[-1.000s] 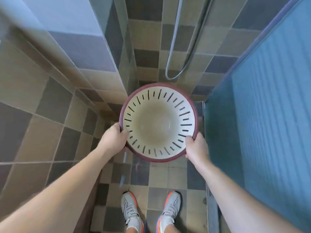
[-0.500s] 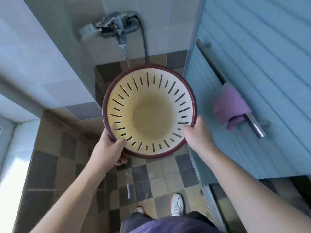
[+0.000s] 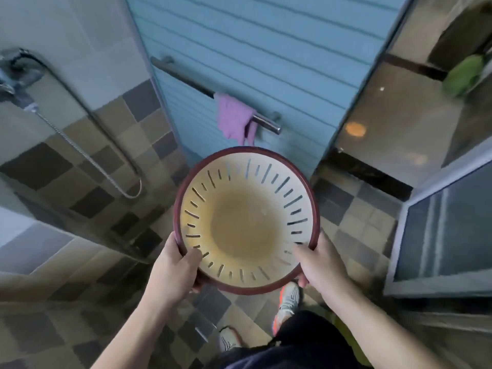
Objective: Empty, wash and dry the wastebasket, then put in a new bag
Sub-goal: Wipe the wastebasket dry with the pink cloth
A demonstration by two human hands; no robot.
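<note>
Cream plastic wastebasket (image 3: 246,225), empty, held above the tiled floor (image 3: 354,225): left hand (image 3: 174,266) and right hand (image 3: 318,263) grasp its rim. If wet, it may slip and drop.

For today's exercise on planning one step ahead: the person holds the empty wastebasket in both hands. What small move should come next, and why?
Probably free the right hand and reach for the purple cloth on the towel bar. The wastebasket is empty, with no bag, both hands grip its rim, left hand included, and the cloth hangs just beyond it. Whether it is still wet cannot be told.
</note>
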